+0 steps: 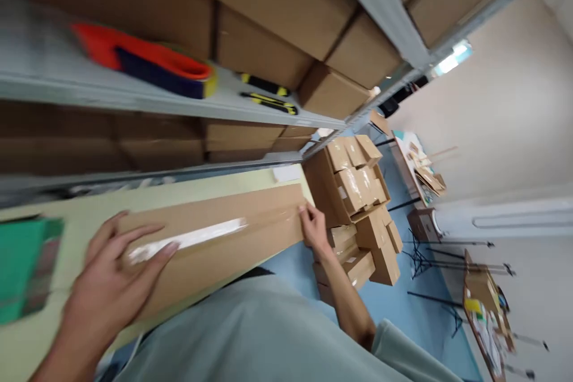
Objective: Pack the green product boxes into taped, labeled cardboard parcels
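Holds long, flat, brown cardboard box (233, 250) on smooth, pale green surface (22, 349). Rests widely spread left hand (107, 283) over left end, astride long, glossy, clear tape strip (210, 233); grips right end's edge with right hand (316, 228). Apparently braces both ends against slipping.

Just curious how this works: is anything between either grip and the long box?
Nothing visible stands in the way: the left grip rests on one end of the long box, and the right grip touches the other. The knives lie apart, on the shelf.
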`<move>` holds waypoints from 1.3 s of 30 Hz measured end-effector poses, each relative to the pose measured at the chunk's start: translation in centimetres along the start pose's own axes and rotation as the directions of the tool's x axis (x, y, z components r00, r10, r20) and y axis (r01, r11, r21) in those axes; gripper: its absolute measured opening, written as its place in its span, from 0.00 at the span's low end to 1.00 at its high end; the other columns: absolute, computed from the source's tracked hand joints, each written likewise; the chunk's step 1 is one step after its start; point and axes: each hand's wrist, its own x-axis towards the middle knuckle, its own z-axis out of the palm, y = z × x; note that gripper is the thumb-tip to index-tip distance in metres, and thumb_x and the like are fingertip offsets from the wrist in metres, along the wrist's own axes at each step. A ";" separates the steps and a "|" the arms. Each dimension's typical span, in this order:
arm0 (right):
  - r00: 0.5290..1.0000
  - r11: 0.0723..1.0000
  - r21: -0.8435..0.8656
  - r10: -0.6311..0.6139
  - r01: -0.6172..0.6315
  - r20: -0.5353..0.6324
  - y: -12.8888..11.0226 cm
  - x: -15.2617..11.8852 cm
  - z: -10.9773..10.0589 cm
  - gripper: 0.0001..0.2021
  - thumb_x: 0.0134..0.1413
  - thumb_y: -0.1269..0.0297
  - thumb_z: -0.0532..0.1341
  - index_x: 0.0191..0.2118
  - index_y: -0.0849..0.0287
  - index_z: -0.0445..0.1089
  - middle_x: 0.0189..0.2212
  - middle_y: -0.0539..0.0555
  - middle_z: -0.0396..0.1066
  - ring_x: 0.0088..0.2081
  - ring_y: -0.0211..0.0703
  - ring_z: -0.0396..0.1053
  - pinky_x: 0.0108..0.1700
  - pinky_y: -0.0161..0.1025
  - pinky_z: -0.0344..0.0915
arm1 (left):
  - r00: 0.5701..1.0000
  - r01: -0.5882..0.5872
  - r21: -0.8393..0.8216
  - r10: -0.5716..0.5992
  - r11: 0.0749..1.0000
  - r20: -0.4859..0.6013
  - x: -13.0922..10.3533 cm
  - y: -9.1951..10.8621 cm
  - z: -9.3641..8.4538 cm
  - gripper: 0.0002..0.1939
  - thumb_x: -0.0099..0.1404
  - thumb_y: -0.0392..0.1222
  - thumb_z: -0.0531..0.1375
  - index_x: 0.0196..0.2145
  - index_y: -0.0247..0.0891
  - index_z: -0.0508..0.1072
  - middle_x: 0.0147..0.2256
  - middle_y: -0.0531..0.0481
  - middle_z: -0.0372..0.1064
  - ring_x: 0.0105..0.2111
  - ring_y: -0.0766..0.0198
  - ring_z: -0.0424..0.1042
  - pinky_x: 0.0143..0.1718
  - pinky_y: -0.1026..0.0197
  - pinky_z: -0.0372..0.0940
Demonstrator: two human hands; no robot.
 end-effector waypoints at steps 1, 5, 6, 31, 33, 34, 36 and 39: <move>1.000 1.000 -0.007 -0.001 0.001 -0.005 -0.8 0.1 0.0 0.34 0.68 0.34 0.61 0.60 0.60 0.80 0.59 0.57 0.83 0.62 0.60 0.77 0.66 0.52 0.73 | 0.999 0.036 -0.033 -0.036 0.999 -0.020 -0.2 1.1 -0.4 0.19 0.73 0.62 0.60 0.51 0.48 0.75 0.75 0.46 0.61 0.74 0.44 0.63 0.77 0.40 0.58; 0.997 1.000 0.020 -0.026 0.024 0.076 -3.5 1.1 0.5 0.33 0.70 0.39 0.63 0.65 0.63 0.78 0.62 0.60 0.80 0.63 0.59 0.76 0.67 0.52 0.73 | 0.992 0.072 -0.118 -0.083 0.990 -0.096 -0.5 3.4 -2.3 0.20 0.74 0.61 0.62 0.51 0.44 0.75 0.75 0.41 0.60 0.76 0.48 0.60 0.78 0.42 0.54; 0.994 1.000 0.019 -0.026 0.025 0.107 -3.8 1.3 0.8 0.33 0.70 0.39 0.63 0.65 0.63 0.78 0.62 0.61 0.80 0.63 0.59 0.77 0.66 0.52 0.73 | 0.990 0.079 -0.134 -0.094 0.988 -0.109 -0.6 3.3 -2.7 0.21 0.74 0.62 0.62 0.52 0.42 0.75 0.75 0.39 0.59 0.77 0.48 0.59 0.78 0.41 0.54; 0.908 0.851 -0.367 -0.260 0.377 0.329 -3.9 4.0 -0.1 0.36 0.71 0.38 0.62 0.71 0.59 0.72 0.74 0.67 0.67 0.74 0.63 0.66 0.74 0.60 0.66 | 0.983 0.112 -0.067 -0.120 0.992 -0.141 -0.7 1.3 -4.8 0.26 0.69 0.66 0.63 0.54 0.45 0.78 0.73 0.37 0.61 0.75 0.40 0.61 0.73 0.40 0.63; 0.871 0.819 -0.359 -0.308 0.447 0.382 -6.1 4.5 -0.5 0.31 0.72 0.39 0.61 0.68 0.57 0.77 0.72 0.66 0.69 0.73 0.62 0.68 0.72 0.59 0.68 | 0.986 0.056 -0.023 -0.058 0.998 -0.157 0.1 2.9 -5.7 0.26 0.70 0.67 0.62 0.52 0.45 0.79 0.74 0.38 0.62 0.76 0.39 0.60 0.74 0.37 0.61; 0.854 0.809 -0.347 -0.327 0.474 0.404 -7.1 4.7 -0.7 0.30 0.73 0.40 0.61 0.66 0.56 0.78 0.71 0.67 0.70 0.72 0.62 0.69 0.69 0.58 0.71 | 0.986 0.026 -0.006 -0.027 1.000 -0.166 0.5 3.8 -6.1 0.25 0.71 0.66 0.61 0.52 0.46 0.79 0.73 0.39 0.63 0.76 0.39 0.60 0.75 0.36 0.60; 0.818 0.784 -0.321 -0.378 0.532 0.433 -9.1 5.2 -0.8 0.27 0.74 0.42 0.61 0.64 0.55 0.79 0.70 0.67 0.72 0.70 0.62 0.71 0.64 0.57 0.76 | 0.982 -0.016 0.004 0.017 1.000 -0.191 1.3 5.8 -7.0 0.23 0.73 0.65 0.60 0.51 0.46 0.80 0.71 0.39 0.67 0.75 0.40 0.61 0.75 0.34 0.59; 0.755 0.714 -0.297 -0.489 0.634 0.437 -11.4 6.1 -0.6 0.24 0.75 0.45 0.62 0.62 0.54 0.80 0.68 0.66 0.74 0.69 0.62 0.73 0.62 0.58 0.77 | 0.970 -0.060 -0.017 0.055 0.998 -0.236 2.2 8.6 -8.0 0.19 0.75 0.59 0.59 0.50 0.46 0.80 0.70 0.41 0.69 0.74 0.43 0.63 0.74 0.36 0.61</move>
